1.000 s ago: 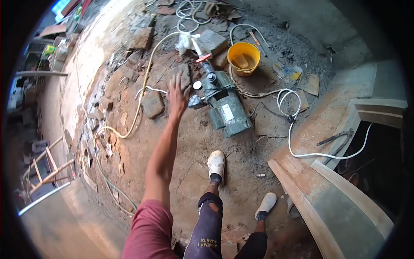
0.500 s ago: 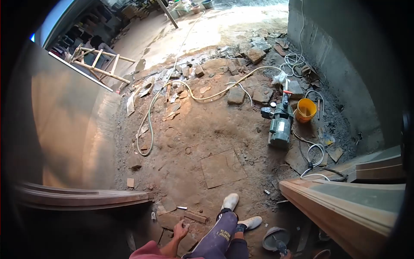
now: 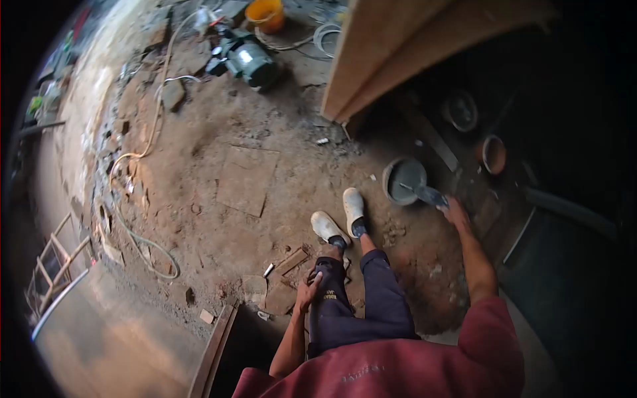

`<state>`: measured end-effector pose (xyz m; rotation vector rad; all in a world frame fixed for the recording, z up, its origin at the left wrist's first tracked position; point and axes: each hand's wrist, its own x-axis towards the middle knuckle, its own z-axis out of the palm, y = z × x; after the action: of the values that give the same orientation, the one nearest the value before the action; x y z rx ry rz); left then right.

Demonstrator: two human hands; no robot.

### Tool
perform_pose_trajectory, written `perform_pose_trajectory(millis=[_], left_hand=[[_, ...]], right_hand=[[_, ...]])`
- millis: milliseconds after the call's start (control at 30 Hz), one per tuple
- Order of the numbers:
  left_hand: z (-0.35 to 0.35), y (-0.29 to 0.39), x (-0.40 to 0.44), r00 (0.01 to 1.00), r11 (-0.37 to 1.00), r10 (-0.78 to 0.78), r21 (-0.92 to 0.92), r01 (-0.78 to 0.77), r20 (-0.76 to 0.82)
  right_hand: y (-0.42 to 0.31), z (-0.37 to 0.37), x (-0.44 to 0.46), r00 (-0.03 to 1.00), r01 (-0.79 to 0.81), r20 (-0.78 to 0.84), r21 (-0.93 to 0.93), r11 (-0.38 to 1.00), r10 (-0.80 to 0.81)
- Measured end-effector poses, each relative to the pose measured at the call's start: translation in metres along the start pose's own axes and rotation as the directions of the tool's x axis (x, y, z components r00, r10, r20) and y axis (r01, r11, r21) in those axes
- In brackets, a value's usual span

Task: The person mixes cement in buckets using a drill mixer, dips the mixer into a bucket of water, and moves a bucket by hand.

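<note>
My right hand (image 3: 454, 212) is closed on a trowel (image 3: 431, 196). The trowel's front end reaches over a round basin (image 3: 390, 178) of grey material on the ground. Beside my left thigh, my left hand (image 3: 308, 290) hangs close to the dark trousers (image 3: 388, 292) with its fingers loosely apart, and I see nothing in it. The pale shoes (image 3: 353, 204) stand on the dirt floor, just left of the basin.
A reddish bowl (image 3: 493, 155) and another round container (image 3: 460, 110) sit in shadow at right. A wooden frame (image 3: 391, 53) juts in from the top. Farther off are a green pump (image 3: 249, 60), an orange bucket (image 3: 267, 14) and a hose (image 3: 154, 126) across rubble.
The view has turned right and down, bringing the basin and right arm into fuller sight. My right hand has the trowel in both frames. The left hand now lies against the leg.
</note>
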<state>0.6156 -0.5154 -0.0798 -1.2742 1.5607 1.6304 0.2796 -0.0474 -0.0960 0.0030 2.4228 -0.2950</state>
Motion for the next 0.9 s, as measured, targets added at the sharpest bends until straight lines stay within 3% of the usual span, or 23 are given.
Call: perform_pose_trajectory(millis=[33, 100, 133, 167, 233, 300, 400, 500, 600, 700, 833, 900], left_hand=[[0.006, -0.01, -0.004, 0.999, 0.999, -0.015, 0.029, 0.014, 0.046], [0.016, -0.022, -0.005, 0.947, 0.983, 0.031, 0.16, -0.086, 0.319], [0.023, -0.033, -0.012, 0.973, 0.873, -0.031, 0.481, -0.084, 0.227], [0.03, -0.041, -0.015, 0.972, 0.87, -0.028, 0.484, -0.091, 0.234], [0.046, -0.034, -0.035, 0.974, 0.713, 0.02, 0.68, -0.172, 0.225], [0.058, -0.027, -0.038, 0.979, 0.685, -0.005, 0.714, -0.144, 0.202], [0.072, -0.021, -0.036, 0.988, 0.651, -0.033, 0.754, -0.091, 0.149], [0.086, -0.015, -0.031, 0.993, 0.677, 0.023, 0.729, -0.099, 0.113], [0.104, -0.008, -0.022, 0.996, 0.695, 0.071, 0.714, -0.083, 0.046], [0.133, -0.004, -0.027, 0.997, 0.732, 0.072, 0.681, -0.03, -0.033], [0.199, -0.048, -0.063, 0.974, 0.908, 0.146, 0.415, -0.062, -0.175], [0.253, -0.072, -0.086, 0.919, 0.964, 0.19, 0.242, -0.109, -0.346]], right_hand=[[-0.006, -0.006, -0.002, 1.0, 0.002, -0.004, -0.017, 1.0, -0.002], [-0.009, -0.007, -0.002, 0.997, -0.07, 0.017, -0.093, 0.993, 0.072], [-0.016, -0.01, -0.006, 0.996, -0.086, 0.013, -0.091, 0.992, 0.087], [-0.024, -0.014, -0.005, 0.985, -0.144, 0.084, -0.064, 0.987, 0.149], [-0.028, -0.016, -0.009, 0.965, -0.204, 0.155, -0.048, 0.978, 0.209], [-0.027, -0.007, -0.016, 0.975, -0.192, 0.1, -0.061, 0.98, 0.197], [-0.018, 0.005, -0.02, 0.969, -0.191, 0.142, -0.085, 0.978, 0.202], [-0.007, 0.011, -0.024, 0.977, -0.133, 0.149, -0.122, 0.984, 0.151], [0.0, 0.012, -0.024, 0.987, -0.069, 0.15, 0.019, 0.997, 0.065], [0.004, 0.008, -0.022, 0.994, -0.022, 0.105, -0.1, 0.995, 0.033], [0.022, 0.006, -0.012, 0.997, 0.023, 0.078, -0.065, 0.998, -0.018], [0.043, 0.016, 0.001, 0.984, 0.176, 0.041, -0.09, 0.98, -0.173]])
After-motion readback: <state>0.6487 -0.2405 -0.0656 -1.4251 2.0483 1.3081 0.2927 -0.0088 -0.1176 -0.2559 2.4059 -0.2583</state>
